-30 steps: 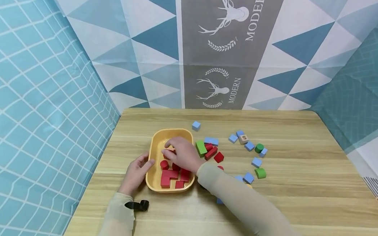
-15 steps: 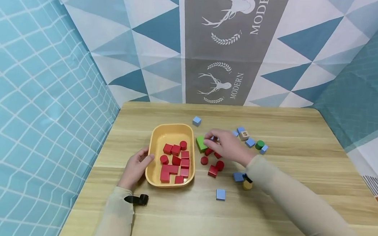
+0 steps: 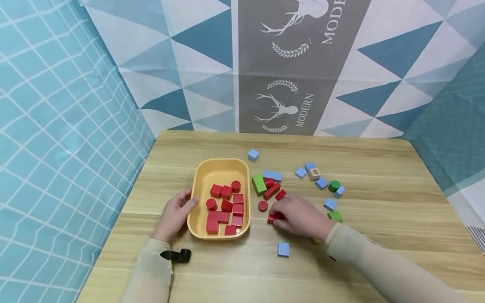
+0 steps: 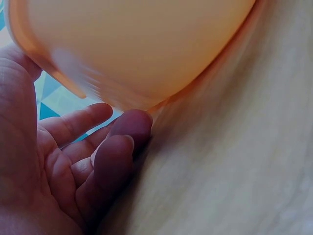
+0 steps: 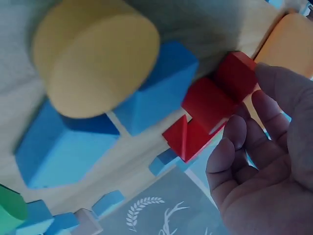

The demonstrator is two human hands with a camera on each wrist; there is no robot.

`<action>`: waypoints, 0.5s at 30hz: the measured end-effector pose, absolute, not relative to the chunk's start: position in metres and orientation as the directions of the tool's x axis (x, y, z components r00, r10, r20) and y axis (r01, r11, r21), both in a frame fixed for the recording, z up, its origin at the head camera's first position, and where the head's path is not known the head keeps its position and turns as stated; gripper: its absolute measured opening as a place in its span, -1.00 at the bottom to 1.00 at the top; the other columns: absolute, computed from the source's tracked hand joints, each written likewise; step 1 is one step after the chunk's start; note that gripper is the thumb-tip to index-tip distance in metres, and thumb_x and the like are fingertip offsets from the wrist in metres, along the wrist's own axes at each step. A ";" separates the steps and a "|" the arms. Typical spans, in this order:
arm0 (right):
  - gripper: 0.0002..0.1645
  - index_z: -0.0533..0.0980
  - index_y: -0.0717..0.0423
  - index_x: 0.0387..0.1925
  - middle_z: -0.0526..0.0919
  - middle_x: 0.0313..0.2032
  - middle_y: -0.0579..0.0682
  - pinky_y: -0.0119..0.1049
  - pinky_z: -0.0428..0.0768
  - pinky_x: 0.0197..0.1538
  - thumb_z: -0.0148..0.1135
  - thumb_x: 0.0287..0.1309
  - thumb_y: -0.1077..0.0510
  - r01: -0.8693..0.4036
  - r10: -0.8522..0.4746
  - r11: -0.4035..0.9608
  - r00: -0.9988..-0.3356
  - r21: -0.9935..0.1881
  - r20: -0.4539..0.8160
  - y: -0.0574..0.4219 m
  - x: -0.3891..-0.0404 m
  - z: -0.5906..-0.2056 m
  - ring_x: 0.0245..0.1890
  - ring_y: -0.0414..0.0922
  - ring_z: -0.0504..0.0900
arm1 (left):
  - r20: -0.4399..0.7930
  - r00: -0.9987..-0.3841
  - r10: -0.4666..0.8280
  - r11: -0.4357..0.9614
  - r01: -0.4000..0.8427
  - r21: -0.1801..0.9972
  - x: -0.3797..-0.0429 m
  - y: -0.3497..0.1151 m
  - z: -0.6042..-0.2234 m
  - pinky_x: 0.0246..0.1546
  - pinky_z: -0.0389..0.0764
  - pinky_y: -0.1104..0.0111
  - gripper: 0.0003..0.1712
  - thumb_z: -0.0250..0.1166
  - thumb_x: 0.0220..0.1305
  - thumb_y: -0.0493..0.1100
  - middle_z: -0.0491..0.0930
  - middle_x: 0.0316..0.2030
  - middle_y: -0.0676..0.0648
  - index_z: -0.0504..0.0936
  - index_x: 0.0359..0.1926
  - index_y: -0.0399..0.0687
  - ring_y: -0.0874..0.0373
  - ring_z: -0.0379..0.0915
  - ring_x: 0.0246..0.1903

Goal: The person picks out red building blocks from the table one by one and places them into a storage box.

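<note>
My left hand grips the left side of a yellow plastic tray, thumb over the rim. In the left wrist view its fingers lie against the tray's outer wall. Several red blocks, cubes and cylinders among them, lie in the tray. To the right of it, my right hand pinches a red cube low at the table, thumb on one side and fingers on the other. Another red block sits right against that cube. A red cylinder lies between hand and tray.
Red blocks, a green block and a blue one cluster right of the tray. Farther right are blue cubes, a lettered wooden cube and a green cylinder. A blue block lies nearer. A yellow cylinder stands by the right wrist.
My right hand has left the tray, passed over the blocks beside the green one, and come down nearer me onto the red cube. The left hand keeps its hold on the tray.
</note>
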State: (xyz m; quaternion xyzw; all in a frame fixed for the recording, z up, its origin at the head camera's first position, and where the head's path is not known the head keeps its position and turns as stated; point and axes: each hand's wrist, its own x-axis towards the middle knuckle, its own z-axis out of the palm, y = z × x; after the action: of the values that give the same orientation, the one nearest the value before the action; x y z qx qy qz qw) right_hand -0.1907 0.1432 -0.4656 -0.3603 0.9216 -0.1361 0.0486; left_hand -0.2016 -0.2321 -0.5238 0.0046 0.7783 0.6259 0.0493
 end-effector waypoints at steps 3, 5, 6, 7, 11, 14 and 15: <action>-0.86 0.65 -0.14 -0.24 0.59 -0.38 -0.28 -0.34 0.60 -0.26 0.40 0.13 0.06 -0.659 -0.677 0.700 -0.735 -0.276 0.038 0.141 -0.193 -0.460 -0.38 -0.26 0.46 | -0.083 -0.995 0.059 0.235 -0.067 0.970 -0.202 -0.232 -0.524 0.03 0.59 0.20 -0.32 0.23 0.41 0.00 0.40 0.26 -0.23 0.32 0.39 -0.25 0.07 0.43 0.08; -0.87 0.65 -0.09 -0.25 0.61 -0.37 -0.25 -0.36 0.60 -0.32 0.39 0.12 0.09 -0.665 -0.672 0.687 -0.735 -0.293 0.093 0.137 -0.197 -0.451 -0.39 -0.25 0.47 | -0.088 -0.995 0.051 0.239 -0.073 0.968 -0.201 -0.232 -0.523 0.03 0.60 0.20 -0.33 0.24 0.40 0.02 0.42 0.25 -0.21 0.34 0.38 -0.23 0.08 0.45 0.06; -0.88 0.64 -0.08 -0.26 0.61 -0.37 -0.25 -0.37 0.59 -0.33 0.38 0.13 0.09 -0.667 -0.663 0.681 -0.737 -0.303 0.132 0.134 -0.200 -0.445 -0.39 -0.25 0.48 | -0.086 -0.995 0.048 0.242 -0.072 0.968 -0.201 -0.232 -0.523 0.02 0.60 0.20 -0.34 0.24 0.40 0.02 0.43 0.24 -0.21 0.34 0.38 -0.22 0.08 0.45 0.06; -0.89 0.64 -0.07 -0.27 0.62 -0.36 -0.24 -0.37 0.60 -0.34 0.37 0.13 0.10 -0.665 -0.648 0.676 -0.742 -0.318 0.174 0.129 -0.203 -0.438 -0.39 -0.24 0.48 | -0.083 -0.995 0.047 0.241 -0.070 0.968 -0.201 -0.232 -0.523 0.02 0.60 0.19 -0.34 0.23 0.40 0.02 0.43 0.24 -0.20 0.34 0.38 -0.22 0.08 0.45 0.06; -0.87 0.62 -0.07 -0.23 0.63 -0.34 -0.24 -0.36 0.60 -0.32 0.36 0.16 0.07 -0.642 -0.579 0.670 -0.766 -0.372 0.279 0.095 -0.220 -0.418 -0.37 -0.24 0.50 | -0.080 -0.996 0.035 0.240 -0.069 0.968 -0.200 -0.232 -0.520 0.03 0.59 0.18 -0.33 0.23 0.40 0.02 0.43 0.24 -0.20 0.33 0.39 -0.22 0.08 0.45 0.06; -0.82 0.62 -0.07 -0.17 0.65 -0.28 -0.22 -0.34 0.62 -0.24 0.35 0.19 0.04 -0.625 -0.550 0.697 -0.780 -0.352 0.298 0.065 -0.237 -0.423 -0.32 -0.24 0.51 | -0.091 -0.995 0.041 0.231 -0.079 0.970 -0.198 -0.230 -0.521 0.03 0.59 0.19 -0.32 0.23 0.40 0.02 0.41 0.25 -0.20 0.32 0.40 -0.22 0.08 0.44 0.07; -0.81 0.61 -0.07 -0.15 0.66 -0.25 -0.23 -0.34 0.63 -0.22 0.34 0.19 0.03 -0.619 -0.543 0.710 -0.785 -0.335 0.299 0.056 -0.243 -0.428 -0.29 -0.25 0.52 | -0.094 -0.995 0.039 0.224 -0.083 0.971 -0.197 -0.229 -0.522 0.03 0.59 0.20 -0.32 0.24 0.39 0.03 0.42 0.25 -0.18 0.33 0.39 -0.21 0.09 0.44 0.07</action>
State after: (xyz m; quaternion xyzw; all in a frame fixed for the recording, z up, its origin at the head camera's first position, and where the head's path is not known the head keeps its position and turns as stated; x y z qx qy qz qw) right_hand -0.2432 0.0559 -0.4283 -0.3154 0.9204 -0.2128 -0.0896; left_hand -0.1973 -0.2294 -0.5223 -0.0140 0.7806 0.6229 0.0491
